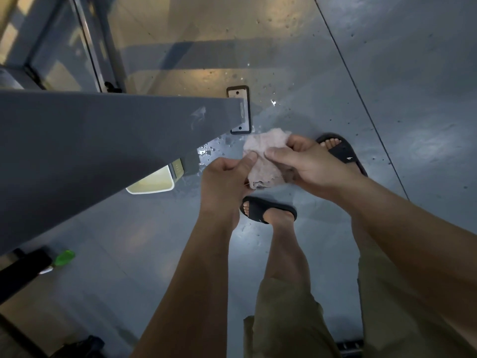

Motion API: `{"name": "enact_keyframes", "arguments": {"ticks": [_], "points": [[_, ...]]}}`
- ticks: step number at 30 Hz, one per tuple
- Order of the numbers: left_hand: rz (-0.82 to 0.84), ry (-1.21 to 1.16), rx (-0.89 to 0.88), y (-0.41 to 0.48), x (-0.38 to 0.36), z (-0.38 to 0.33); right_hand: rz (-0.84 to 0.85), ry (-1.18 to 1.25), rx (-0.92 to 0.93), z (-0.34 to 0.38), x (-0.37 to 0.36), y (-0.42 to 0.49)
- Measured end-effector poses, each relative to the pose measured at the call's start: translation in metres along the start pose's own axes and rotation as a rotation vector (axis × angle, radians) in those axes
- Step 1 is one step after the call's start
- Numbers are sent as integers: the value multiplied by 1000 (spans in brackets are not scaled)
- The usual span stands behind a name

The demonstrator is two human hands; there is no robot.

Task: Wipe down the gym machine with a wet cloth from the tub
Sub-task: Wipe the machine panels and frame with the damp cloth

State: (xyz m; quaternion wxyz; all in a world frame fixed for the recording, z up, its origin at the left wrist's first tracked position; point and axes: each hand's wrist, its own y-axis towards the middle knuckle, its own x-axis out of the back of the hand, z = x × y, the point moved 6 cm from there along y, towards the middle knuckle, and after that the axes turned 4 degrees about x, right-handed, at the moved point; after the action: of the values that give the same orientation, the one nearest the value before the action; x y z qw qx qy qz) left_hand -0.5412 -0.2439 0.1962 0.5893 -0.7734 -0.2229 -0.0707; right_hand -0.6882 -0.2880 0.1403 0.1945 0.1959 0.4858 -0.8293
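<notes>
A pale pink wet cloth (263, 156) is held between both hands above the floor. My left hand (227, 179) grips its lower left part, thumb pressed on the fabric. My right hand (304, 166) pinches its right side with curled fingers. A broad grey beam of the gym machine (103, 151) slants across the left of the view, its end just left of the cloth. A white tub (154, 183) with yellowish water sits on the floor, mostly hidden under the beam.
The machine's metal foot plate (238, 109) is bolted to the grey floor, with water drops (209, 151) around it. My feet in black sandals (268, 209) stand below the hands. A green bottle (63, 258) lies at lower left.
</notes>
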Motion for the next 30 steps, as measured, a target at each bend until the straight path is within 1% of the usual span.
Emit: {"name": "enact_keyframes", "arguments": {"ticks": [2, 4, 8, 10, 12, 15, 17, 19, 21, 23, 25, 26, 29, 30], "points": [[-154, 106, -20, 5, 17, 2, -61, -105, 29, -4, -4, 10], [-257, 186, -69, 5, 34, 2, -148, -217, 65, -4, -9, 24], [-411, 171, -244, -7, 67, 0, -269, -205, 92, -8, -24, 61], [-465, 156, -326, -13, 78, -6, -290, -238, 130, -6, -37, 82], [-490, 105, -380, -16, 83, -12, -245, -265, 170, -4, -56, 100], [-515, 33, -392, -14, 85, -16, -120, -239, 154, -14, -86, 117], [-526, -7, -396, -14, 85, -16, -53, -224, 168, -19, -105, 113], [-526, -36, -408, -12, 85, -15, -23, -170, 179, -18, -119, 101], [-504, -67, -428, -13, 86, -14, -37, -137, 210, -6, -136, 79], [-470, -115, -450, -16, 87, -12, -15, -228, 250, -5, -147, 60], [-465, -107, -476, -22, 89, -11, -24, -300, 331, -8, -142, 66], [-465, -89, -481, -23, 90, -12, -54, -309, 333, -8, -134, 79], [-464, -89, -473, -21, 95, -14, -161, -309, 139, -4, -114, 125], [-461, -92, -473, -20, 96, -15, -168, -293, 123, -1, -115, 126]]}}
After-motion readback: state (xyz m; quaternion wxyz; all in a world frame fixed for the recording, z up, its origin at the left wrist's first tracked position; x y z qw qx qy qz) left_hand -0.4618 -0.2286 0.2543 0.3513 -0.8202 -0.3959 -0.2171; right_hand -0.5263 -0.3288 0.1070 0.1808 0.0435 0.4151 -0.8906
